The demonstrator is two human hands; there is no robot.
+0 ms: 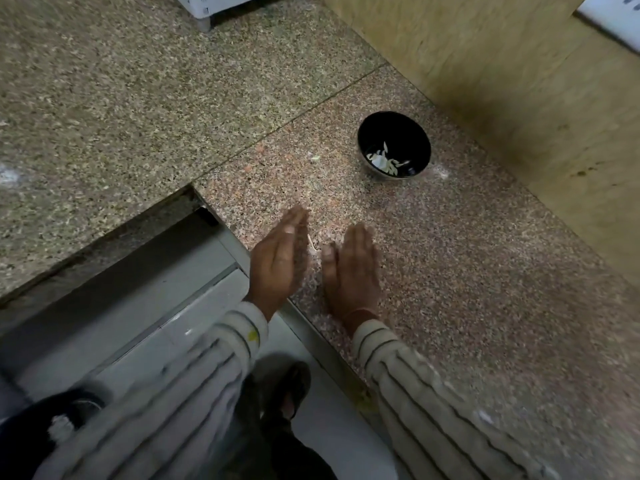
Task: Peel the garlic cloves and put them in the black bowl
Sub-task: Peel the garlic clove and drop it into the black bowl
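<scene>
Granite tabletop [467, 271], speckled.

Head view: the bowl [398, 133] stands toward the far right edge, close to a wooden panel [502, 64]. Pale pieces [382, 157] lie in its bottom; cloves or skins, cannot tell.

The left hand [280, 261] and right hand [351, 268] are over the near edge, fingers straight, holding nothing, blurred. A pale scrap [311, 245] lies between them.

No unpeeled garlic shows, so the task looks nearly done.

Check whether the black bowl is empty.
Not empty: pale pieces lie at the bottom of the upright black bowl; cloves or skins, cannot tell.
</scene>
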